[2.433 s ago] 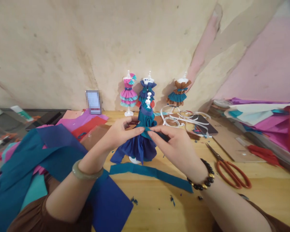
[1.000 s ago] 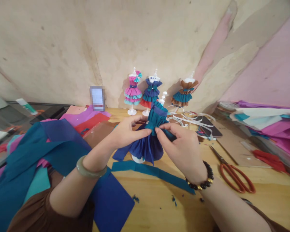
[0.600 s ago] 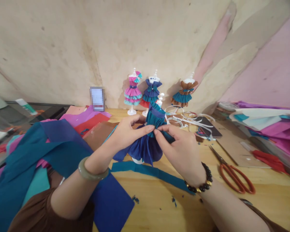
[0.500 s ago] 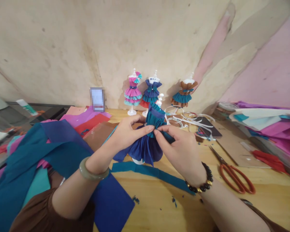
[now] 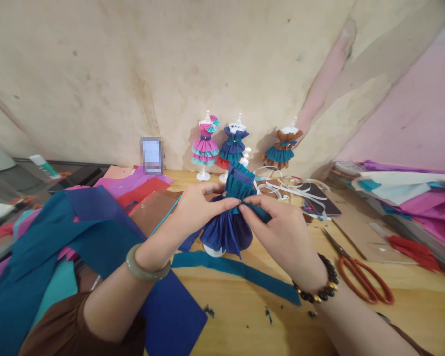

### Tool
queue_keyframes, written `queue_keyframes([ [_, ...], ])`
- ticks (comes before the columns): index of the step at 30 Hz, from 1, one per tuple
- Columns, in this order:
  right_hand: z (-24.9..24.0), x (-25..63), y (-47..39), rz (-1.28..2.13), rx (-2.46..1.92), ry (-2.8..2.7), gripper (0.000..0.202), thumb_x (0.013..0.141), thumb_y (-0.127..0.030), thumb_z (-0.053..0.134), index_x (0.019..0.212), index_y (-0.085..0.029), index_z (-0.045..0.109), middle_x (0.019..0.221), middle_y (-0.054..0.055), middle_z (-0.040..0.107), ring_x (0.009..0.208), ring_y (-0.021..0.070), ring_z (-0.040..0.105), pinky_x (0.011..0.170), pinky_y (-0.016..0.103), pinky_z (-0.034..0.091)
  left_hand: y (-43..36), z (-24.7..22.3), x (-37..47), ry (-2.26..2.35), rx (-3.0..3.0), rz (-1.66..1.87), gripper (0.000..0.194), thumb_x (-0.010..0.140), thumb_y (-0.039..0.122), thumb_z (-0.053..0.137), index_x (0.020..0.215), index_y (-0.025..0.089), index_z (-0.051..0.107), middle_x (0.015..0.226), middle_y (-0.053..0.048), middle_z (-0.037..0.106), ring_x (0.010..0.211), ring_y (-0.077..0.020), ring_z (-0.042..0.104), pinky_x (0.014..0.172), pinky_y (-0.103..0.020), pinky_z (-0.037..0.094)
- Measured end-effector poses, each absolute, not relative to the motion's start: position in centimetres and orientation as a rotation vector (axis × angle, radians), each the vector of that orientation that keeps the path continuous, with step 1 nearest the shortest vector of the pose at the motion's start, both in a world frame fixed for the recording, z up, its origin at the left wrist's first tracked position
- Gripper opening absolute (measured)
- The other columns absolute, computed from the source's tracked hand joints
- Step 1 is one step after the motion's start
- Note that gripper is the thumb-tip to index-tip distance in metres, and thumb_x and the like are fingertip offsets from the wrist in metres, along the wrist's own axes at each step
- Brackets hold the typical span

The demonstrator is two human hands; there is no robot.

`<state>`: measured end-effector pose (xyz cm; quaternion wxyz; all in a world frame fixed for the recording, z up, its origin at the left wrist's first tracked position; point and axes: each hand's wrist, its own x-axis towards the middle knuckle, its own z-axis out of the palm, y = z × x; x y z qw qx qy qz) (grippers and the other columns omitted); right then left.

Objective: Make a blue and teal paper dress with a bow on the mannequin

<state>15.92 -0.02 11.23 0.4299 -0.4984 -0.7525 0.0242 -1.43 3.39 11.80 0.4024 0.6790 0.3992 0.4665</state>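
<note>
A small white mannequin [image 5: 246, 158] stands before me in a doll dress [image 5: 226, 231] with a pleated teal top and a gathered dark blue skirt. My left hand [image 5: 196, 210] reaches round the waist from the left, thumb pressed on its front. From the other side my right hand [image 5: 284, 227] pinches the waist between thumb and forefinger, the tips of both hands almost meeting. A teal piece shows beside the right fingers; whether it is part of the dress I cannot tell. In front of the mannequin's base lies a long teal strip [image 5: 241, 271].
Orange-handled scissors [image 5: 359, 277] lie at the right. Behind stand dressed mannequins, one in a pink dress [image 5: 205, 143] and one in a brown one [image 5: 284, 148]. Folded coloured sheets [image 5: 66, 237] heap up at the left, near a phone [image 5: 152, 155]. White strips [image 5: 296, 190] curl behind my right hand.
The whole view has shifted slightly, so everything sits a little lower. Both hands keep their hold at the dress's waist, with hardly any movement of the fingers.
</note>
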Motion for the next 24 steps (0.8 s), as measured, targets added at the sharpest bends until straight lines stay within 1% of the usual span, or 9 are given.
queue_keyframes([
  [4,11.09,16.08,0.04,0.071,-1.249,-1.883,0.016,0.087,-0.026,0.06,0.091,-0.018,0.073,0.084,0.007,0.078,0.072,0.0229,0.072,0.064,0.031,0.049,3.49,11.76,-1.35,1.008,1.654,1.194,0.031,0.069,0.03,0.079,0.092,0.012,0.068,0.098,-0.009,0.074,0.098,-0.0251,0.069,0.091,-0.038,0.052],
  [8,11.17,16.14,-0.08,0.098,-1.249,-1.882,0.016,0.087,-0.026,0.059,0.091,-0.019,0.072,0.083,0.005,0.078,0.071,0.0215,0.072,0.064,0.03,0.049,3.75,11.41,-1.33,1.018,1.555,1.264,0.053,0.061,0.029,0.085,0.103,0.015,0.055,0.097,-0.009,0.072,0.093,-0.0245,0.069,0.086,-0.04,0.053],
  [9,11.2,16.12,-0.1,0.103,-1.249,-1.882,0.015,0.087,-0.026,0.059,0.091,-0.019,0.072,0.083,0.005,0.078,0.071,0.0211,0.072,0.064,0.03,0.049,3.81,11.28,-1.32,1.011,1.548,1.272,0.055,0.062,0.03,0.085,0.104,0.016,0.053,0.097,-0.009,0.071,0.093,-0.0241,0.069,0.085,-0.041,0.053],
  [11,11.27,16.05,-0.1,0.109,-1.254,-1.88,0.015,0.087,-0.026,0.059,0.09,-0.02,0.072,0.081,0.004,0.078,0.07,0.0206,0.071,0.064,0.029,0.048,3.88,11.03,-1.34,0.976,1.586,1.267,0.05,0.065,0.031,0.083,0.101,0.017,0.051,0.099,-0.009,0.069,0.096,-0.0231,0.068,0.089,-0.041,0.051],
  [14,11.33,15.97,-0.04,0.115,-1.257,-1.875,0.013,0.086,-0.024,0.059,0.089,-0.02,0.072,0.077,0.002,0.077,0.066,0.0193,0.07,0.061,0.029,0.047,3.9,10.83,-1.49,0.931,1.713,1.219,0.04,0.069,0.031,0.08,0.096,0.017,0.054,0.102,-0.008,0.068,0.102,-0.0218,0.064,0.095,-0.04,0.047],
  [19,11.14,16.01,0.01,0.056,-1.233,-1.886,0.014,0.087,-0.026,0.06,0.089,-0.019,0.072,0.077,0.003,0.076,0.066,0.0196,0.07,0.062,0.028,0.046,3.95,10.97,-1.98,0.965,1.778,1.14,0.033,0.074,0.034,0.076,0.094,0.017,0.058,0.101,-0.007,0.067,0.098,-0.0213,0.064,0.091,-0.039,0.048],
  [24,10.94,15.94,0.02,-0.073,-1.23,-1.888,0.014,0.087,-0.027,0.062,0.09,-0.017,0.072,0.071,0.004,0.075,0.058,0.0191,0.067,0.056,0.029,0.043,4.16,10.89,-2.12,0.964,1.757,1.142,0.03,0.073,0.032,0.075,0.092,0.017,0.057,0.097,-0.005,0.067,0.096,-0.0212,0.064,0.09,-0.039,0.047],
])
